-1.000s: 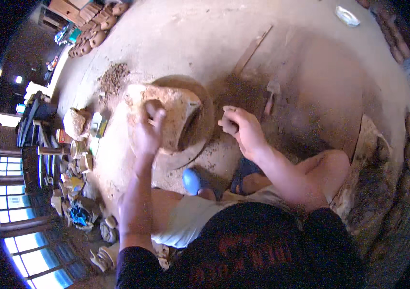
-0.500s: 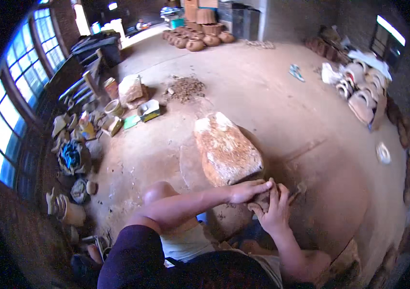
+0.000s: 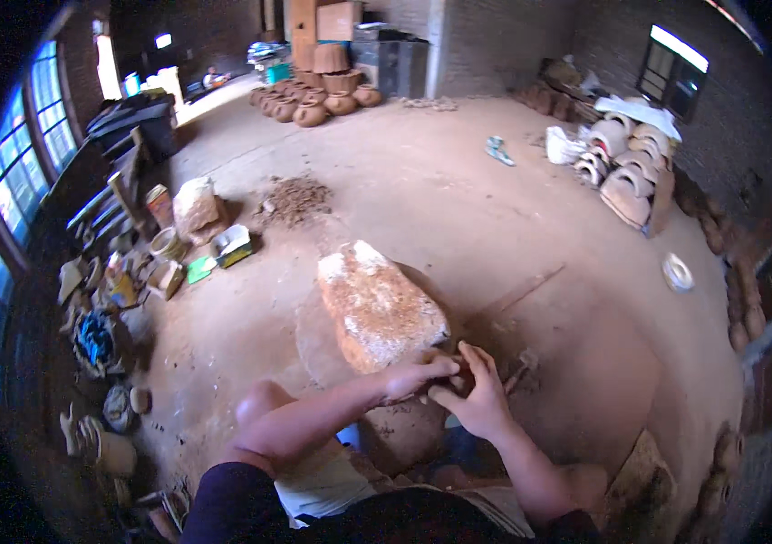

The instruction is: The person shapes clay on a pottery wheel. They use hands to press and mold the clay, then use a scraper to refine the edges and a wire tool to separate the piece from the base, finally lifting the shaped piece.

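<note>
My left hand [image 3: 411,375] and my right hand [image 3: 478,399] come together in front of me, just past the near end of a big pale, rust-stained block [image 3: 381,304]. Between them is a small dark brown lump of clay [image 3: 449,379], mostly hidden by the fingers. The left fingers are curled in on its left side. On the other side, the right thumb and fingers bend around it. Both forearms reach in from below, over my lap.
Crumbled clay [image 3: 295,200] lies beyond the block, with a long thin stick [image 3: 522,292] on the floor to its right. Buckets, boxes and rubble [image 3: 119,290] line the left. Round brown pots [image 3: 311,112] stand at the back, arched clay pieces [image 3: 629,186] at right.
The whole view has turned right and tilted up a little, so the room sits further left. My fingers have shifted around the lump, and less of it shows now.
</note>
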{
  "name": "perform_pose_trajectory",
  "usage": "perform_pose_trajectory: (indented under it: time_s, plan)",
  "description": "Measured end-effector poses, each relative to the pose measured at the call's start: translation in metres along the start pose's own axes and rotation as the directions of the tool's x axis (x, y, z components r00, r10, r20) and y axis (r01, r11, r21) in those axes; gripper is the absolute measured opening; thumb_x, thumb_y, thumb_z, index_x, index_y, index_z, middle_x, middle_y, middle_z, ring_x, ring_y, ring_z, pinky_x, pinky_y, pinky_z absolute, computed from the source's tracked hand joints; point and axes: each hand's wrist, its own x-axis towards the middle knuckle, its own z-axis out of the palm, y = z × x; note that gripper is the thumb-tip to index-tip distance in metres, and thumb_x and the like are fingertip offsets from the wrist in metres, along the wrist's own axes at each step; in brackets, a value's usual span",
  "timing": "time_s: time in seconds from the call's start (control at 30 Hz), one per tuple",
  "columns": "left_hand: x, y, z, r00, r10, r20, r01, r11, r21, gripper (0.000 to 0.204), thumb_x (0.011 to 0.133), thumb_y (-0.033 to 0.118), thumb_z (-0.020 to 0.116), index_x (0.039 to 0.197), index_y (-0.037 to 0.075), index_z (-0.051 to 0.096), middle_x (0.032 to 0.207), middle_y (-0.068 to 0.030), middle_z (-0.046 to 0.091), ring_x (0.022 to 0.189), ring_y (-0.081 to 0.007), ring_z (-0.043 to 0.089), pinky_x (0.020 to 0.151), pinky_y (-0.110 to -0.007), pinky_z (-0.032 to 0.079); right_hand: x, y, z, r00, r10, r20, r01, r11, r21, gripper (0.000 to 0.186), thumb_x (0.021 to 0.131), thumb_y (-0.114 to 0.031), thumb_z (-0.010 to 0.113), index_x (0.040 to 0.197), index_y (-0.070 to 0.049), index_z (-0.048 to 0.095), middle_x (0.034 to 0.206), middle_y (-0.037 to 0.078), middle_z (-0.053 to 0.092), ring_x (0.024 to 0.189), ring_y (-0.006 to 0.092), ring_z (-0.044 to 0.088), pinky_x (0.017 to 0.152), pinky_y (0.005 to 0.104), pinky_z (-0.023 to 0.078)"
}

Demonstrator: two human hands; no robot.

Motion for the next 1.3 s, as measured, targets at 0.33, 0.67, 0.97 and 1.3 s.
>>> perform_pose_trajectory:
  time_s: [0.33, 0.67, 0.97, 1.3]
  plan:
    - [-0.002, 0.008, 0.019, 0.983, -0.179, -0.035, 0.174, 0.978, -0.112, 0.056, 0.105, 0.049, 0.058, 0.123, -0.004, 0.063, 0.103, -0.0097, 0.068, 0.082, -0.0147, 0.065, 0.054, -0.028, 0.055, -0.024, 0.051, -0.002, 0.983, 0.044, 0.178, -0.018, 0.989, -0.145, 0.035, 0.093, -0.022, 0.077, 0.115, 0.002, 0.066, 0.098, 0.019, 0.068, 0.093, 0.0406, 0.068, 0.08, 0.0468, 0.056]
    - [0.008, 0.027, 0.005, 0.95, 0.301, -0.082, -0.238, 0.868, 0.435, 0.056, 0.104, 0.038, 0.062, 0.141, -0.002, 0.047, 0.121, -0.0218, 0.067, 0.117, -0.0305, 0.064, 0.102, -0.042, 0.049, -0.001, 0.044, -0.013, 0.844, 0.403, 0.354, -0.521, 0.773, 0.362, 0.016, 0.101, -0.017, 0.069, 0.096, -0.002, 0.065, 0.081, -0.002, 0.062, 0.072, 0.0064, 0.057, 0.067, 0.027, 0.047]
    - [0.003, 0.028, -0.008, 0.895, 0.441, 0.063, -0.338, 0.579, 0.742, 0.06, 0.099, 0.033, 0.067, 0.143, -0.001, 0.046, 0.123, -0.0294, 0.065, 0.115, -0.049, 0.064, 0.098, -0.05, 0.052, -0.002, 0.066, -0.004, 0.676, 0.416, 0.608, -0.717, 0.179, 0.674, 0.016, 0.102, -0.02, 0.069, 0.099, -0.005, 0.07, 0.08, 0.0, 0.062, 0.066, 0.0067, 0.053, 0.062, 0.0226, 0.043]
    - [0.028, -0.024, -0.105, 0.651, 0.604, -0.46, 0.111, 0.524, 0.845, 0.048, 0.102, 0.027, 0.068, 0.137, 0.0, 0.05, 0.114, -0.0248, 0.067, 0.104, -0.0354, 0.068, 0.093, -0.044, 0.053, -0.026, 0.088, 0.072, 0.896, 0.272, 0.351, -0.389, 0.862, 0.326, 0.023, 0.095, -0.017, 0.075, 0.113, -0.002, 0.077, 0.104, 0.012, 0.076, 0.096, 0.0212, 0.072, 0.088, 0.0344, 0.056]
